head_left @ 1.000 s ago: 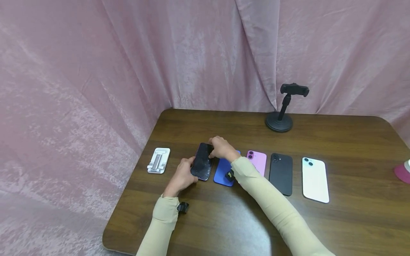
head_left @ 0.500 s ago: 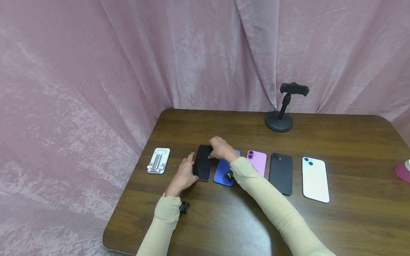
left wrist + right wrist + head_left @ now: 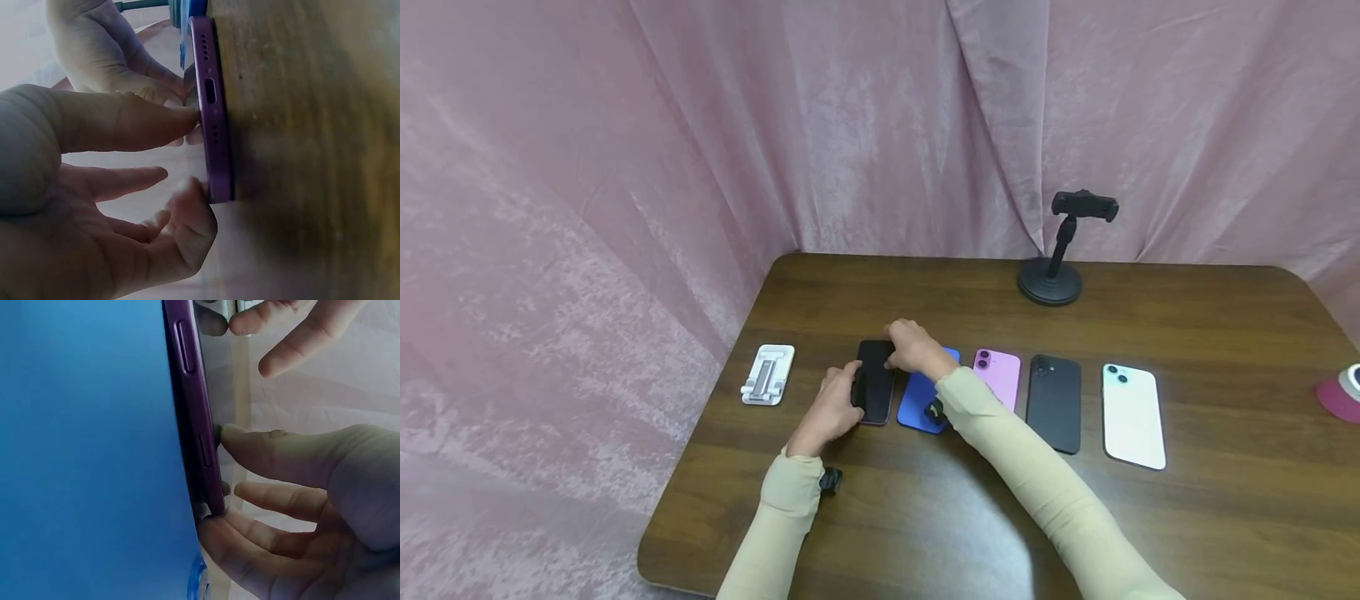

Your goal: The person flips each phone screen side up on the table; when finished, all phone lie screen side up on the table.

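Note:
A smartphone [image 3: 876, 387] with a dark screen lies face up on the table, its purple frame [image 3: 215, 134] visible in the left wrist view. My left hand [image 3: 831, 407] holds its lower left part, the thumb at the bottom end and a bent finger at the corner. At the far end my right hand [image 3: 916, 346] pinches it, thumb on the screen side and a finger at the edge, as the right wrist view shows. Right beside it is a blue phone [image 3: 919, 403], partly under my right wrist.
A white folding phone stand [image 3: 768, 375] lies to the left. Rightward are a pink phone [image 3: 1003, 375], a black phone [image 3: 1054, 408] and a white phone [image 3: 1133, 417], backs up. A black phone holder [image 3: 1051, 282] stands behind; a pink-and-white object [image 3: 1341, 396] sits far right.
The dark-screened phone has gone from slightly slanted to straighter and flatter on the table, and the reflection on its screen has faded. Both hands have stayed on it, with small finger shifts.

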`<state>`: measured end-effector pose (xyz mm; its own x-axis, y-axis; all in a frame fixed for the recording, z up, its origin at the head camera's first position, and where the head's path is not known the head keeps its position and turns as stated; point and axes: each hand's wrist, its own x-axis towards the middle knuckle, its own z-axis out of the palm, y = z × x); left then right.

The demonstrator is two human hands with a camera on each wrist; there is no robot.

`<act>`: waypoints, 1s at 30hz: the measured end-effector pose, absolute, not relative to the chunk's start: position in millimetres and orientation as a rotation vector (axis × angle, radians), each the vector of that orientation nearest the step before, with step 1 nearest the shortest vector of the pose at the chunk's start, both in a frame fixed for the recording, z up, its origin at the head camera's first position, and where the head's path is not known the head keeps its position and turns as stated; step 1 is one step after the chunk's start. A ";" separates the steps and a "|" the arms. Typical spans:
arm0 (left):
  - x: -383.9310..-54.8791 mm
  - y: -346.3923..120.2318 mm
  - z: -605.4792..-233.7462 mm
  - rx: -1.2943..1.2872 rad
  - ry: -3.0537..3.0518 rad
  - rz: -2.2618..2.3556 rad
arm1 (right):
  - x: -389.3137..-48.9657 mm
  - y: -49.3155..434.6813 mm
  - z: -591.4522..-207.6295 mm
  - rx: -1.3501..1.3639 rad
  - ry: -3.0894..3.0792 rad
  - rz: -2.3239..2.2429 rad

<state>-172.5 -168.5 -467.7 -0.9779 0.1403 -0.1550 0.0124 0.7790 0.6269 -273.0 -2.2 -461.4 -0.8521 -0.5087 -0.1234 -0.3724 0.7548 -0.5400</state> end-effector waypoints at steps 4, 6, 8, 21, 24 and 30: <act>-170.9 -164.6 -464.8 0.116 2.797 0.982 | -272.4 5.2 -456.7 -0.688 2.680 -0.829; -170.6 -161.6 -463.8 0.109 2.807 1.001 | -273.2 11.3 -454.6 -0.680 2.675 -0.908; -170.8 -157.9 -461.0 0.107 2.806 1.027 | -273.5 18.7 -452.4 -0.669 2.674 -0.991; -172.7 -133.9 -451.3 0.259 2.749 1.188 | -269.9 51.8 -448.9 -0.629 2.667 -1.223; -172.0 -130.0 -452.3 0.305 2.732 1.242 | -268.6 57.2 -448.5 -0.639 2.670 -1.235; -173.0 -117.8 -456.1 0.394 2.698 1.257 | -265.8 72.8 -447.1 -0.624 2.669 -1.238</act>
<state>-173.0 -117.8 -456.1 -0.9562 0.2925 -0.0153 0.1765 0.6171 0.7668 -265.8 72.8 -447.1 -0.9052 -0.4219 0.0510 -0.3114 0.5770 -0.7550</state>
